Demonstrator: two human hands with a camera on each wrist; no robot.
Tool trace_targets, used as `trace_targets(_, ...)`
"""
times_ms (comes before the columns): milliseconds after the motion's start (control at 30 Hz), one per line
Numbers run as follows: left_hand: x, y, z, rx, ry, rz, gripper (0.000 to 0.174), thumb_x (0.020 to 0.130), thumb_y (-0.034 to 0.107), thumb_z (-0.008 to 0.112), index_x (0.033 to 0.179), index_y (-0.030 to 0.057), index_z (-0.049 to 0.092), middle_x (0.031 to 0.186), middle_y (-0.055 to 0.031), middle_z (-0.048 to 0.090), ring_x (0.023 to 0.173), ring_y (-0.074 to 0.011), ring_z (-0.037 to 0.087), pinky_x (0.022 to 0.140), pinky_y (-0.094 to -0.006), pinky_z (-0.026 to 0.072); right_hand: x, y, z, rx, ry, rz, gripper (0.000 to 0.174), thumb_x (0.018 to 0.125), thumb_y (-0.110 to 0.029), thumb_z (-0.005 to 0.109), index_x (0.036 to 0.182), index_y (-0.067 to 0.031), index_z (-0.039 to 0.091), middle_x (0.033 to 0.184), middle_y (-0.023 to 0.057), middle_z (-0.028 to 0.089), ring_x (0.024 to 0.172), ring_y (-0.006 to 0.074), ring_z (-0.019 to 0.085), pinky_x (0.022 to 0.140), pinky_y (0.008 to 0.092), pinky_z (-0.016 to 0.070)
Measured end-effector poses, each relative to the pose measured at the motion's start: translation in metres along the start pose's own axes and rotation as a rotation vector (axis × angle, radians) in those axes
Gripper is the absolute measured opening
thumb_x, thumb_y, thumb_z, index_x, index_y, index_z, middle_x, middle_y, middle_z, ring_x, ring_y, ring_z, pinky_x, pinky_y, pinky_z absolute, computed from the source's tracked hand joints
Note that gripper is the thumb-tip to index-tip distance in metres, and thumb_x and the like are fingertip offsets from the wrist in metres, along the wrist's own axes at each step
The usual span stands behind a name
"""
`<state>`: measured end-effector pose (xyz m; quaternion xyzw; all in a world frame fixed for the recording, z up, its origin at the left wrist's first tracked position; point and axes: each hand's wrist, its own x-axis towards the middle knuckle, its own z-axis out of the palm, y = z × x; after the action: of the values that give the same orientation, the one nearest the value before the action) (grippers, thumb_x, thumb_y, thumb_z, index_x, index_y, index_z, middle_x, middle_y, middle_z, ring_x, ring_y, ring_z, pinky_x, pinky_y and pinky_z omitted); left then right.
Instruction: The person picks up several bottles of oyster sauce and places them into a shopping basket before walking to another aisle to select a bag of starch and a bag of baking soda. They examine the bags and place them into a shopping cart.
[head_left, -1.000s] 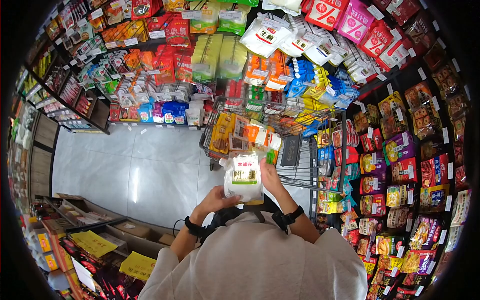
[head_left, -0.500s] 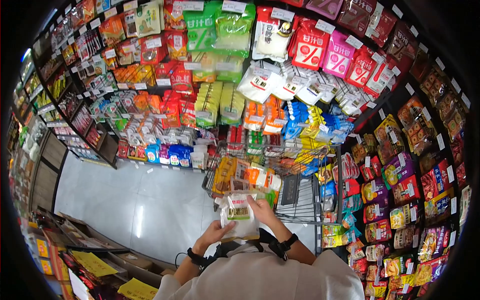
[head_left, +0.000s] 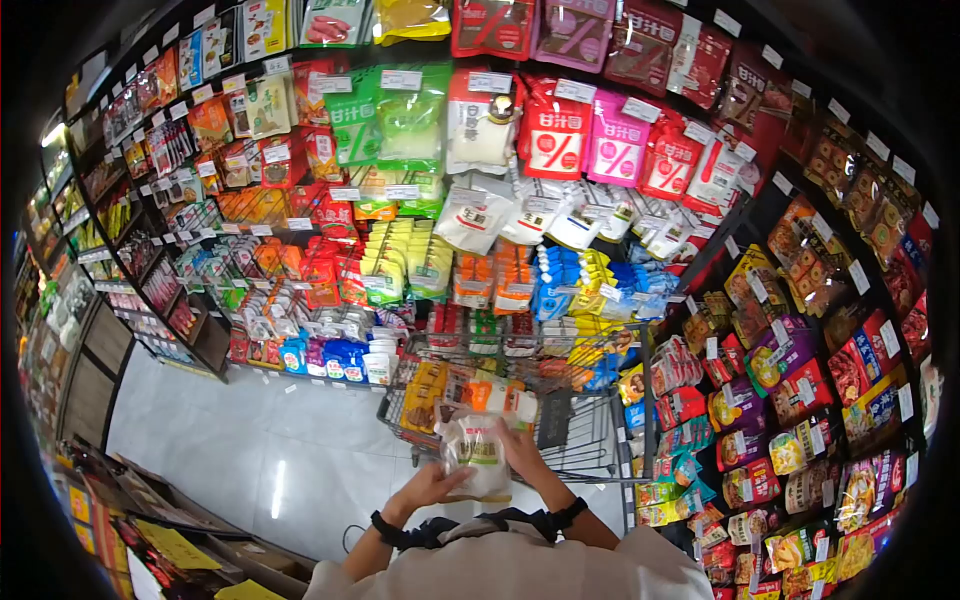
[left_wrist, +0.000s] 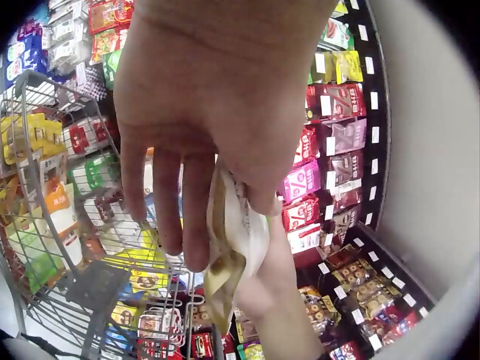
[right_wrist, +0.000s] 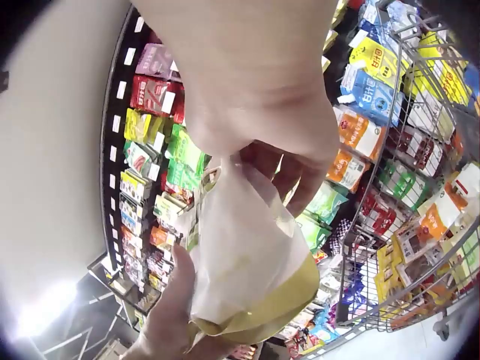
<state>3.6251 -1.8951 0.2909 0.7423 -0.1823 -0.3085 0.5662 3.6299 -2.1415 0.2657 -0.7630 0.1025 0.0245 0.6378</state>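
Observation:
Both hands hold a white plastic pouch (head_left: 474, 452) with red lettering and a green band, in front of the body. My left hand (head_left: 430, 486) grips its lower left side, while my right hand (head_left: 522, 454) grips the upper right side. Seen from the left wrist, the pouch (left_wrist: 251, 236) is edge-on between thumb and fingers of the left hand (left_wrist: 202, 112). The right wrist view shows its white face and yellowish bottom edge, with the right hand (right_wrist: 262, 112) pinching the top.
A wire shopping cart (head_left: 598, 468) stands just beyond the hands, holding yellow-brown packets (head_left: 425, 395) and an orange-and-white bag (head_left: 488, 392). Shelves of hanging bags (head_left: 415, 120) rise ahead and along the right (head_left: 800, 440). Grey floor tiles (head_left: 220, 440) lie to the left; boxes (head_left: 235, 555) stand behind.
The head view has tilted up, bringing more upper shelving into sight. Both hands keep hold of the pouch, which now leans farther back. Its printed front appears more foreshortened.

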Motion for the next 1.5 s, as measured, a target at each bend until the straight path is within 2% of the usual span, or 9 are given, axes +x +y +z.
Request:
trace_targets(200,0.024,0.03,0.028,-0.153,0.019,0.148,0.044,0.098,0.029,0.07,0.131,0.0011,0.062,0.117,-0.0072,0.071,0.106,-0.0151,0.066,0.095,-0.0317,0.0527,0.009,0.016,-0.039,0.065,0.075,0.017,0.062,0.104,-0.056,0.048,0.094,0.0,0.073,0.086,0.0041,0.07,0.082,0.0093,0.061,0.073,0.0273,0.048)
trace_targets(300,0.03,0.041,0.039,-0.1,0.037,0.052,0.04,0.099,0.031,0.068,0.127,0.0024,0.065,0.112,-0.0066,0.072,0.102,-0.0144,0.067,0.091,-0.032,0.0538,-0.01,-0.008,-0.055,0.231,0.068,0.15,0.059,0.104,-0.056,0.048,0.093,-0.0039,0.074,0.086,0.0016,0.068,0.081,0.0059,0.059,0.067,0.0238,0.0458)
trace_targets(433,0.034,0.038,0.051,0.029,0.088,0.134,0.035,0.101,0.032,0.065,0.117,0.001,0.069,0.101,-0.0043,0.072,0.092,-0.0117,0.065,0.081,-0.0303,0.0543,-0.009,0.028,-0.064,0.437,-0.079,0.032,0.049,0.105,-0.052,0.05,0.105,-0.0067,0.069,0.086,-0.0046,0.06,0.07,0.0043,0.048,0.059,0.0228,0.0375)
trace_targets(667,0.039,0.05,0.078,-0.06,0.237,0.154,0.028,0.102,0.025,0.064,0.117,0.0022,0.071,0.098,-0.0036,0.073,0.089,-0.0105,0.065,0.082,-0.0301,0.0531,-0.028,0.016,-0.087,0.013,-0.197,0.032,0.039,0.104,-0.035,0.058,0.12,-0.0008,0.064,0.106,0.0044,0.067,0.094,0.0094,0.06,0.081,0.0267,0.0497)
trace_targets(767,0.047,0.057,0.087,-0.029,0.209,0.205,0.029,0.102,0.025,0.064,0.12,0.0026,0.07,0.102,-0.0039,0.073,0.091,-0.0101,0.064,0.083,-0.0301,0.053,-0.038,0.018,-0.096,0.106,-0.155,-0.05,0.044,0.101,-0.042,0.059,0.1,0.0025,0.063,0.088,0.0082,0.065,0.078,0.0131,0.056,0.068,0.0318,0.0453)
trace_targets(933,0.055,0.077,0.111,-0.016,0.156,0.19,0.03,0.101,0.024,0.065,0.124,0.0032,0.068,0.108,-0.004,0.073,0.098,-0.0109,0.064,0.087,-0.0302,0.0524,-0.052,0.009,-0.126,0.329,-0.139,0.019,0.031,0.101,-0.024,0.065,0.12,-0.0007,0.067,0.1,0.0036,0.072,0.089,0.0073,0.064,0.079,0.0261,0.0541)
trace_targets(1133,0.074,0.089,0.137,0.025,0.078,0.206,0.034,0.1,0.025,0.067,0.126,0.0032,0.067,0.111,-0.0051,0.073,0.1,-0.0123,0.065,0.089,-0.0309,0.0528,-0.063,0.018,-0.155,0.437,-0.046,-0.047,0.028,0.099,-0.019,0.067,0.122,-0.0015,0.067,0.102,0.0018,0.072,0.088,0.0065,0.064,0.076,0.0247,0.0531)
trace_targets(1233,0.084,0.094,0.146,0.067,0.032,0.205,0.036,0.1,0.026,0.068,0.127,0.0031,0.066,0.111,-0.0055,0.072,0.099,-0.0124,0.065,0.088,-0.0312,0.053,-0.063,0.03,-0.169,0.402,-0.045,-0.01,0.03,0.1,-0.014,0.065,0.126,0.0004,0.066,0.113,0.0039,0.071,0.099,0.0112,0.065,0.087,0.0289,0.0533)
trace_targets(1500,0.107,0.082,0.177,0.024,0.015,0.111,0.038,0.099,0.029,0.068,0.128,0.0036,0.066,0.113,-0.0046,0.071,0.1,-0.0119,0.064,0.088,-0.0312,0.053,-0.07,0.045,-0.2,0.293,0.017,-0.047,0.031,0.099,-0.016,0.068,0.126,-0.0006,0.066,0.112,0.003,0.071,0.097,0.0093,0.064,0.086,0.0282,0.0536)
